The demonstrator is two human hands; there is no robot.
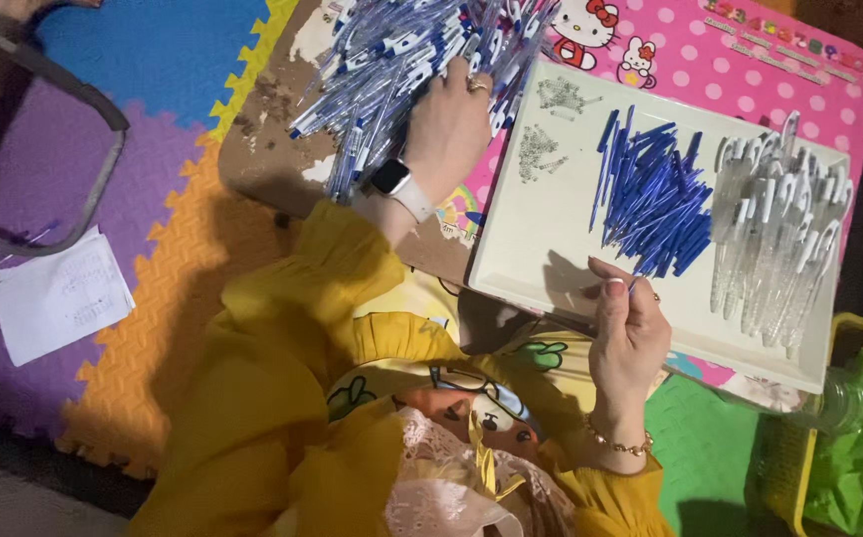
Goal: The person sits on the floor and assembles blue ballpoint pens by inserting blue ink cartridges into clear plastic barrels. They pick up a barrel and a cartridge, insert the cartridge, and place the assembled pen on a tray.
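Blue refill [633,286] pinched in right hand [628,333] over tray [551,249]; left hand [448,129], fingers curled, grips assembled pens [401,60].

Low table [750,70]: pink with white polka dots, cartoon figures printed. Tray [551,229]: cream. On it, blue refills [655,199], clear pen barrels [774,239]. Heap of assembled pens [411,60]: blue and white. Foam floor mat [153,229]: blue, purple, orange, green tiles. Sleeves [282,368]: mustard yellow. Watch [398,184]: white strap, black face.
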